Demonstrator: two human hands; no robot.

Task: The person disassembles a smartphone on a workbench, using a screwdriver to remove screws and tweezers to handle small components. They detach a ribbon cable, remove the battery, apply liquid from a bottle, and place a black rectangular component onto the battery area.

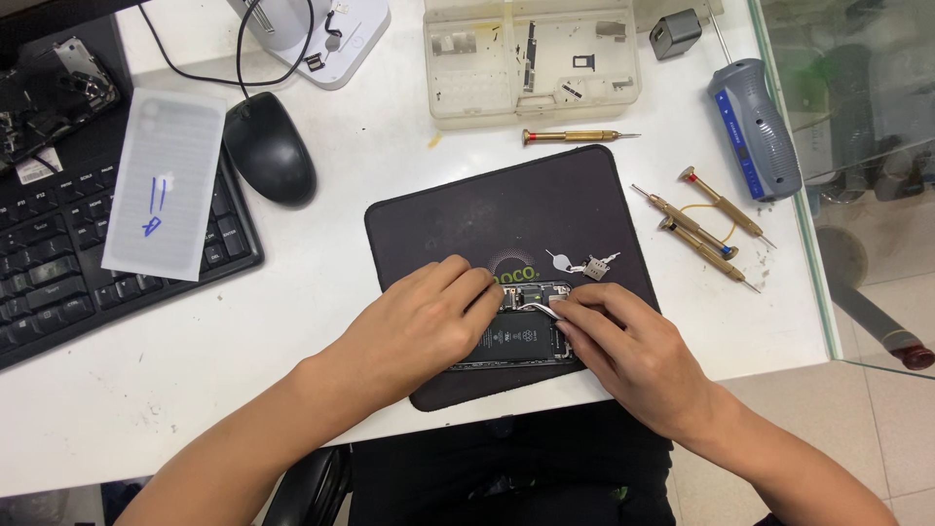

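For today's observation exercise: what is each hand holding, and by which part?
The right hand pinches metal tweezers near their back end. The left hand rests on the opened phone, pressing its upper left part.

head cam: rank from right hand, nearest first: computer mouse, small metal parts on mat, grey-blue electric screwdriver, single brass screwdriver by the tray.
From the right hand:
1. Small metal parts, just above it on the mat.
2. Single brass screwdriver, above the mat's top edge.
3. Grey-blue electric screwdriver, upper right.
4. Computer mouse, far upper left.
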